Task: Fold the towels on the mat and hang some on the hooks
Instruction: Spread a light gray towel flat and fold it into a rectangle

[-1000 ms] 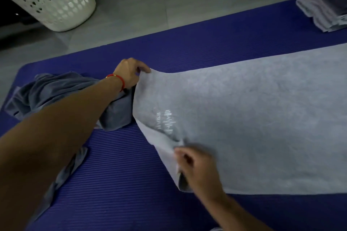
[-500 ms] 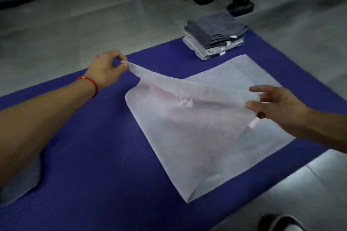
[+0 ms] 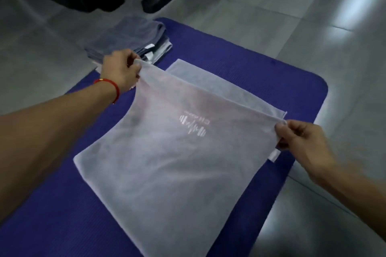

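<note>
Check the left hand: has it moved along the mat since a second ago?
Yes. The left hand, pinching a corner of the light towel, has travelled along the purple mat from the crumpled grey towel's end to right beside the folded towel stack.

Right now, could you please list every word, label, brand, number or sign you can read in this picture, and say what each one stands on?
Pale grey towel: a white barbell-and-pulse-line logo; the short line of lettering above it is too blurred to read.
White tags on the folded stack of grey towels: nothing legible.
White tag at the pale towel's corner under the right hand: nothing legible.
No readable words or numbers anywhere.
</note>
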